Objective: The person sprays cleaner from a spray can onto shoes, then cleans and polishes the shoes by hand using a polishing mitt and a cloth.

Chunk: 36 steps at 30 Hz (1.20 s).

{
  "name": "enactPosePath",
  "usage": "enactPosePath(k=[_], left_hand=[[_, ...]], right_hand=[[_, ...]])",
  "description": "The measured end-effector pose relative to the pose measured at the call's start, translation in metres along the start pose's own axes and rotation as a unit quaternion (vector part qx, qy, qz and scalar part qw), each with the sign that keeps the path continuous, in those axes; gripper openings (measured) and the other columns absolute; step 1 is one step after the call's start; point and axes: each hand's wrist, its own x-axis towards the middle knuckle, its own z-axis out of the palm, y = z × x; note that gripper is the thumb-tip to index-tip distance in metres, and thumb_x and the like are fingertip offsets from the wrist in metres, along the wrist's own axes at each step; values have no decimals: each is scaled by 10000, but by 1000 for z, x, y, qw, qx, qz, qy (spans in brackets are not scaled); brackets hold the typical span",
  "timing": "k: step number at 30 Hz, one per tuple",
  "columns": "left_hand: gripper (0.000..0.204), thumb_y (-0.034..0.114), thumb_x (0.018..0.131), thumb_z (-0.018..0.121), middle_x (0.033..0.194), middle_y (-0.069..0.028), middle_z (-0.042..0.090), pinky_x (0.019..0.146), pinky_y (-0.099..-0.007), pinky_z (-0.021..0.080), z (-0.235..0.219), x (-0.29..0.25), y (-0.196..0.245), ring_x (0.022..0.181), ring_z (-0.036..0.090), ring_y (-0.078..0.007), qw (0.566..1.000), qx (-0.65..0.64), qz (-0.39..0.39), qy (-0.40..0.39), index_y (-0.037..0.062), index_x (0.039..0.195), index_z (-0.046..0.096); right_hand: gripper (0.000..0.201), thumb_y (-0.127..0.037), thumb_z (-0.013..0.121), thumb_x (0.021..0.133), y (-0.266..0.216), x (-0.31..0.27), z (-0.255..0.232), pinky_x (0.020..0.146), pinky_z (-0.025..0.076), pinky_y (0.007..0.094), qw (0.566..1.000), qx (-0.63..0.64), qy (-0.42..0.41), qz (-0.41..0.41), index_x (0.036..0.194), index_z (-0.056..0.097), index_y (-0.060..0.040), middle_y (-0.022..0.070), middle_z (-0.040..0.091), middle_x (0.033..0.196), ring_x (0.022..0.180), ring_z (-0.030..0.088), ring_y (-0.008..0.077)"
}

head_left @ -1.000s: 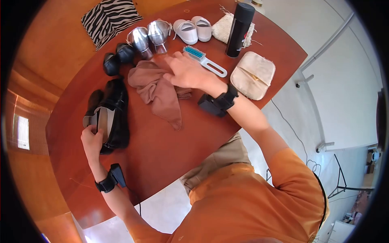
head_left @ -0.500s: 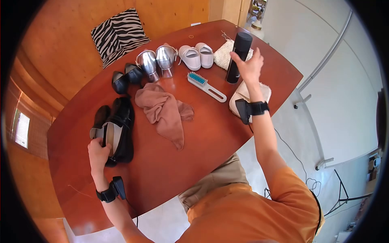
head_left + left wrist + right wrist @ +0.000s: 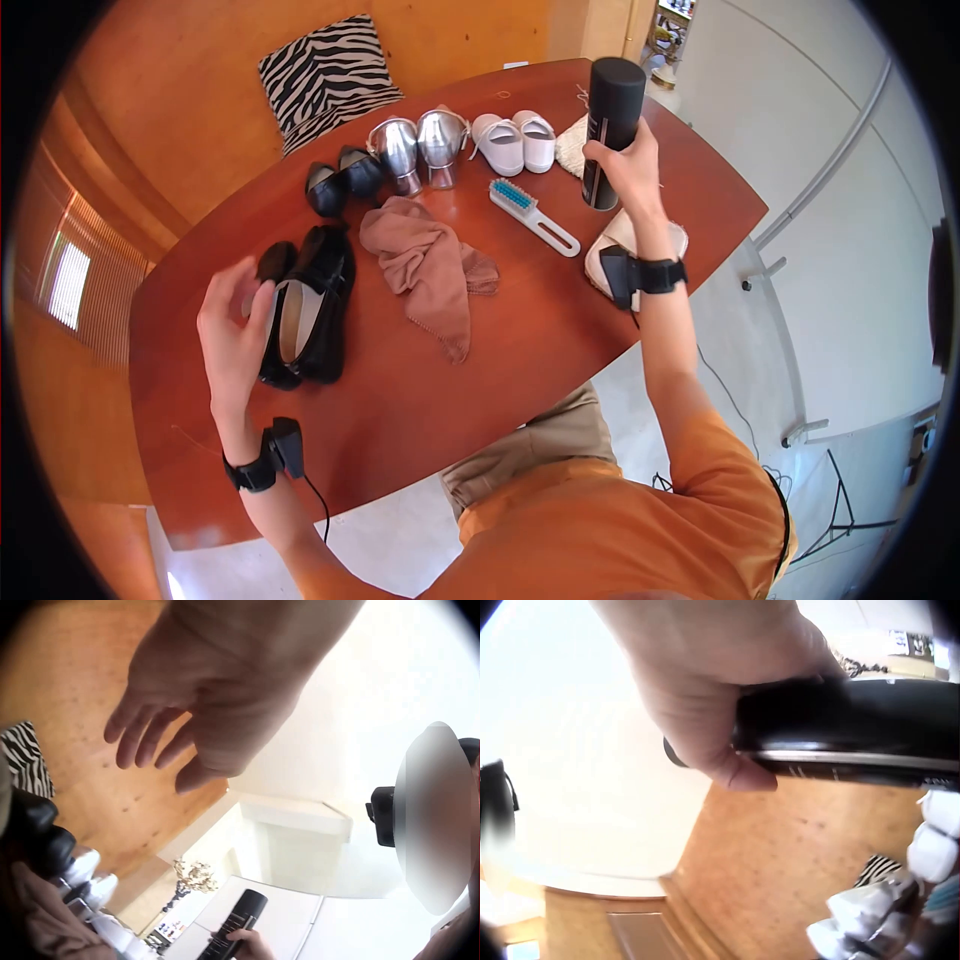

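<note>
The right hand (image 3: 632, 172) grips a black spray can (image 3: 615, 100) around its body, held upright above the table's right part. In the right wrist view the thumb and palm of the hand (image 3: 712, 697) wrap the can (image 3: 855, 727). The left hand (image 3: 232, 325) is raised beside a pair of black loafers (image 3: 322, 310), its fingers apart and holding nothing. In the left wrist view that hand (image 3: 202, 697) hangs with fingers spread, and the can (image 3: 238, 922) shows in the other hand below.
On the table (image 3: 400, 440) lie a brown cloth (image 3: 420, 265), a brush (image 3: 535, 217) and a cream pouch (image 3: 610, 265). Behind stand black shoes (image 3: 326, 188), silver heels (image 3: 398, 150), white shoes (image 3: 500, 145) and a cream fluffy item (image 3: 571, 150). A zebra cushion (image 3: 328, 75) sits beyond the edge.
The right hand has moved right from over the cloth, taken hold of the spray can and raised it. The left hand has let go of the black loafer and lifted away. The view has shifted.
</note>
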Motion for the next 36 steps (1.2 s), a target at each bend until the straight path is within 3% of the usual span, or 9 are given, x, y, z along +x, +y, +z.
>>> enactPosePath(k=[2,5,11,12,17,26,28,31,36], left_hand=[[302,29,823,591,1007,-92,569,839,-277,436,2,5,22,955,565,-168,997,-67,6,-29,-25,1117,545],[357,-1,850,550,1128,-97,549,950,-286,390,10,13,46,1115,499,-174,973,-206,67,-83,-45,1199,486],[532,69,792,657,1180,-95,540,948,-309,392,31,23,66,1103,497,-167,909,-385,92,-130,27,1275,436],[548,93,794,666,1201,-110,524,953,-319,389,35,21,69,1122,484,-179,876,-448,95,-148,20,1281,426],[556,163,811,652,1182,-110,541,952,-322,391,25,28,55,1069,521,-182,886,-421,106,-161,14,1294,421],[548,31,783,634,1228,-180,504,966,-369,396,12,18,36,1124,499,-236,873,-458,93,-140,-68,1272,406],[534,5,775,635,1219,-188,508,962,-371,400,12,9,39,1113,506,-240,873,-464,83,-126,-86,1254,418],[550,-45,759,655,1171,-162,533,891,-312,468,10,5,42,1017,553,-190,890,-448,47,-78,-68,1256,419],[570,-27,746,679,1132,-154,544,887,-307,470,13,10,46,1016,553,-192,900,-434,15,-39,-82,1249,416]], right_hand=[[373,-82,662,604,-45,-14,-10,702,461,296,965,126,-226,29,941,535,17,82,591,815,756,575,174],[403,-67,667,601,-70,-34,-1,721,451,280,901,176,-395,31,973,539,19,59,584,845,771,563,142],[517,-54,694,589,-90,-77,42,779,465,278,754,284,-592,32,1076,544,32,79,621,908,849,594,162],[517,-54,694,589,-97,-84,49,779,465,278,739,291,-607,30,1076,544,32,79,621,908,849,594,162],[514,-114,697,591,-118,-96,72,745,437,266,706,273,-653,34,1055,526,25,54,570,872,818,537,140],[479,-86,687,599,-119,-109,100,764,455,277,683,261,-681,25,1045,537,5,56,595,934,852,561,143],[540,-73,683,593,-113,-111,106,761,452,279,690,254,-678,-2,1100,511,4,58,581,943,847,553,146],[437,-195,679,561,-115,-119,107,625,447,290,742,237,-620,-88,916,549,25,83,587,679,647,571,166],[421,-217,691,579,-104,-125,120,625,443,284,797,252,-531,-137,895,550,23,86,597,712,679,581,178]])
